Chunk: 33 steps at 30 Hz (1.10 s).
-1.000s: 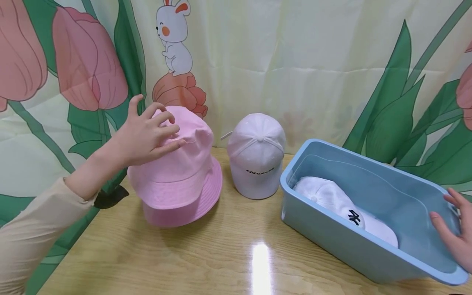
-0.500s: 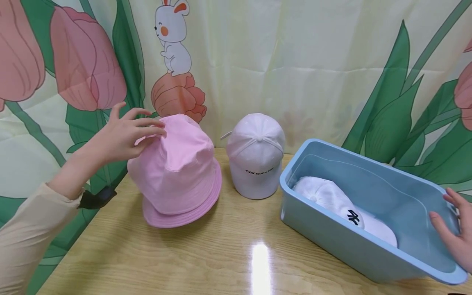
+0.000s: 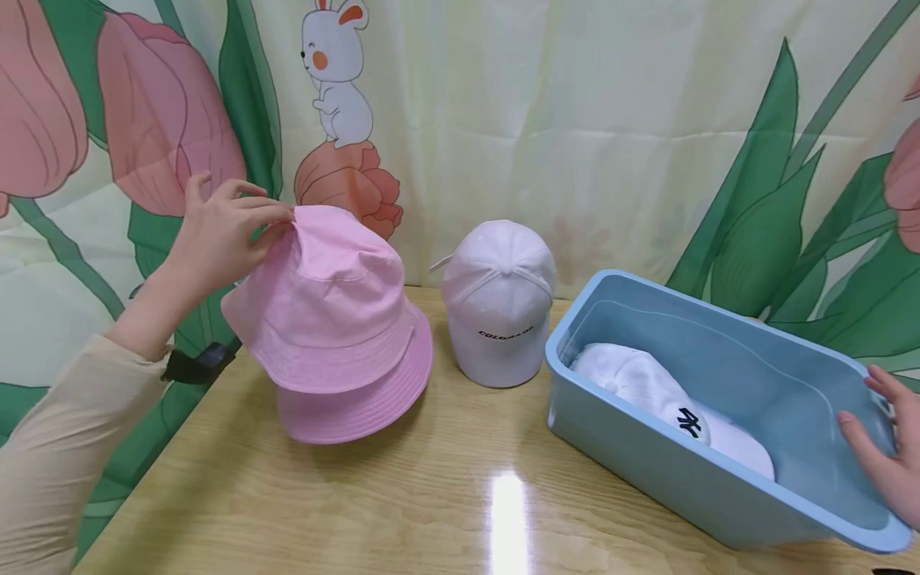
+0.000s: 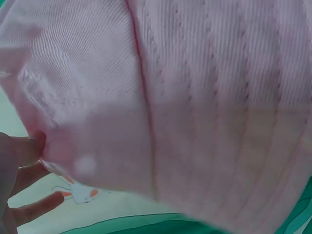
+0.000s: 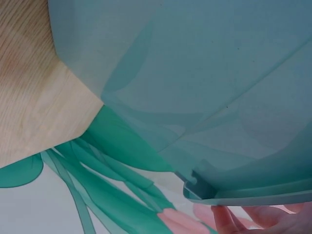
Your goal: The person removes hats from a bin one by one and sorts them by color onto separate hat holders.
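The left hand (image 3: 223, 231) pinches the crown of a pale pink cloth bucket hat (image 3: 338, 295) between thumb and fingertips, at the crown's upper left; in the left wrist view other fingers stand away from the fabric. That hat is tilted, its stitched brim overlapping a second, deeper pink bucket hat (image 3: 366, 419) below it on the light wood-grain table (image 3: 446, 479). A white cloth cap with dark lettering (image 3: 501, 299) sits just to the right, near the floral curtain (image 3: 611, 104). The right hand (image 3: 894, 447) is clamped on the right end of a blue rectangular plastic bin (image 3: 668, 467), thumb inside and fingers at the rim; a white cap with a black emblem (image 3: 640, 379) lies inside
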Available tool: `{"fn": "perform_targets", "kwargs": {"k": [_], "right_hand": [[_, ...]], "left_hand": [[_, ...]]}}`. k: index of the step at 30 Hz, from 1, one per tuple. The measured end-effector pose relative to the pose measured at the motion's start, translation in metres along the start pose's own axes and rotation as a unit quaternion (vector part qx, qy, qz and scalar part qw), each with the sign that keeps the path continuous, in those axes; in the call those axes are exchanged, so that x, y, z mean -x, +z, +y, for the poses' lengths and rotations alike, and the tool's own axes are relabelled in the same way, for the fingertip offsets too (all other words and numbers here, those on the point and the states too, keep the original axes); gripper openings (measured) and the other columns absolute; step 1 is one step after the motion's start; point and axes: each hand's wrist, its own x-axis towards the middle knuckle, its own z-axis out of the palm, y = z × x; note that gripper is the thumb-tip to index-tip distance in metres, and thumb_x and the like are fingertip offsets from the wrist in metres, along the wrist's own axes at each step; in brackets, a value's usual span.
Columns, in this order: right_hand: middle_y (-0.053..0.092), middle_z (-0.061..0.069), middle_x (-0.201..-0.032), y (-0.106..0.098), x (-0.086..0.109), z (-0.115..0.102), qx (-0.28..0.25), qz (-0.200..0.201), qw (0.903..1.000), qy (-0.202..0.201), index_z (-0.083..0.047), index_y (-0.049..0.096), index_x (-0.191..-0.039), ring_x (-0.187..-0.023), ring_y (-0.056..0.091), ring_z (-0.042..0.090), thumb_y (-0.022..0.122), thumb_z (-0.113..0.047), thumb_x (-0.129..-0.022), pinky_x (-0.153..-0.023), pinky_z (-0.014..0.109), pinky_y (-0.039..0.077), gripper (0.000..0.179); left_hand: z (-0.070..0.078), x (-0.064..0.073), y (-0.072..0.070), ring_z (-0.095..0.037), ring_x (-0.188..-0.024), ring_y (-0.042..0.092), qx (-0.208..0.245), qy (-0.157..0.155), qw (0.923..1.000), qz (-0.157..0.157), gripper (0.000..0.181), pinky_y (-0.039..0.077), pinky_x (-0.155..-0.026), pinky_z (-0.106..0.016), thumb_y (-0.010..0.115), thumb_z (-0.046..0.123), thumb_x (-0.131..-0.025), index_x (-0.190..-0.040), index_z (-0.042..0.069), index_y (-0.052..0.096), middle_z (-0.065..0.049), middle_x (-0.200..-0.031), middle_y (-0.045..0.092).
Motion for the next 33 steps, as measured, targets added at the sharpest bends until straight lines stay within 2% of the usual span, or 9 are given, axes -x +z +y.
{"fn": "perform_targets", "kwargs": {"k": [5, 13, 16, 20, 23, 25, 27, 30, 33], "right_hand": [[0.022, 0.041, -0.133, -0.002, -0.004, 0.000, 0.031, -0.040, 0.9987, -0.005, 0.002, 0.011, -0.141, -0.124, 0.017, 0.054, 0.038, -0.008, -0.091, -0.104, 0.061, 0.009, 0.057], [0.033, 0.039, -0.126, -0.012, -0.004, -0.010, 0.087, -0.029, 0.9937, -0.064, 0.003, 0.026, -0.137, -0.119, 0.028, 0.052, 0.044, -0.015, -0.091, -0.103, 0.058, 0.015, 0.052], [0.035, 0.034, -0.131, -0.018, 0.006, -0.033, 0.060, 0.001, 0.9919, -0.112, 0.003, 0.037, -0.132, -0.135, 0.023, 0.030, 0.047, -0.013, -0.090, -0.113, 0.039, 0.011, 0.046], [0.045, 0.010, -0.134, -0.023, 0.026, -0.086, -0.013, 0.028, 0.9795, -0.199, 0.005, 0.050, -0.122, -0.126, 0.030, -0.006, 0.053, -0.013, -0.087, -0.103, 0.009, 0.017, 0.039], [0.051, -0.001, -0.128, -0.019, 0.037, -0.125, -0.083, 0.013, 0.9652, -0.248, 0.006, 0.056, -0.114, -0.116, 0.041, -0.008, 0.057, -0.009, -0.084, -0.092, 0.002, 0.026, 0.034], [0.056, 0.003, -0.122, -0.007, 0.040, -0.147, -0.145, -0.018, 0.9510, -0.273, 0.007, 0.056, -0.113, -0.111, 0.047, -0.002, 0.058, 0.000, -0.081, -0.087, 0.004, 0.033, 0.033], [0.059, 0.004, -0.117, 0.013, 0.039, -0.166, -0.212, -0.068, 0.9312, -0.289, 0.007, 0.056, -0.113, -0.107, 0.052, 0.003, 0.058, 0.007, -0.078, -0.084, 0.007, 0.039, 0.035], [0.060, 0.002, -0.114, 0.049, 0.030, -0.193, -0.325, -0.187, 0.8919, -0.254, 0.003, 0.053, -0.117, -0.104, 0.056, 0.007, 0.052, 0.010, -0.081, -0.082, 0.014, 0.046, 0.036], [0.058, 0.006, -0.118, 0.091, 0.015, -0.222, -0.431, -0.311, 0.8333, -0.151, 0.002, 0.050, -0.120, -0.106, 0.058, 0.011, 0.047, -0.001, -0.089, -0.084, 0.022, 0.048, 0.031]], "left_hand": [[-0.004, 0.018, 0.006, -0.035, -0.099, 0.050, 0.009, -0.040, 0.9986, -0.033, 0.016, 0.014, -0.095, -0.064, 0.064, 0.007, -0.077, -0.092, 0.012, 0.068, -0.012, -0.084, 0.069], [-0.009, 0.063, 0.012, -0.039, -0.099, 0.051, 0.096, -0.061, 0.9935, 0.009, 0.047, 0.032, -0.083, -0.057, 0.066, -0.001, -0.073, -0.118, 0.010, 0.058, -0.018, -0.117, 0.058], [-0.007, 0.084, 0.013, -0.029, -0.096, 0.055, 0.114, -0.104, 0.9876, 0.031, 0.047, 0.039, -0.078, -0.042, 0.063, 0.003, -0.078, -0.123, 0.010, 0.053, -0.020, -0.112, 0.059], [-0.006, 0.116, 0.021, 0.013, -0.088, 0.050, 0.169, -0.206, 0.9636, 0.015, 0.037, 0.039, -0.071, -0.012, 0.055, 0.013, -0.087, -0.123, 0.008, 0.052, -0.013, -0.108, 0.063], [-0.014, 0.137, 0.036, 0.026, -0.082, 0.045, 0.257, -0.266, 0.9286, -0.028, 0.037, 0.040, -0.063, -0.004, 0.049, 0.020, -0.091, -0.125, 0.004, 0.048, 0.014, -0.104, 0.062], [-0.027, 0.152, 0.051, 0.017, -0.081, 0.054, 0.365, -0.301, 0.8789, -0.062, 0.038, 0.048, -0.061, -0.011, 0.044, 0.023, -0.093, -0.126, 0.003, 0.045, 0.015, -0.103, 0.062], [-0.041, 0.164, 0.068, 0.005, -0.081, 0.062, 0.487, -0.338, 0.8010, -0.082, 0.036, 0.052, -0.063, -0.020, 0.041, 0.025, -0.094, -0.125, 0.007, 0.046, 0.026, -0.100, 0.057], [-0.054, 0.172, 0.085, -0.008, -0.086, 0.066, 0.645, -0.386, 0.6533, -0.091, 0.025, 0.054, -0.069, -0.029, 0.043, 0.026, -0.093, -0.114, 0.016, 0.051, 0.014, -0.100, 0.062], [-0.047, 0.165, 0.084, -0.015, -0.088, 0.065, 0.757, -0.403, 0.5088, -0.080, 0.017, 0.053, -0.074, -0.034, 0.042, 0.023, -0.093, -0.102, 0.017, 0.055, 0.006, -0.097, 0.062]]}}
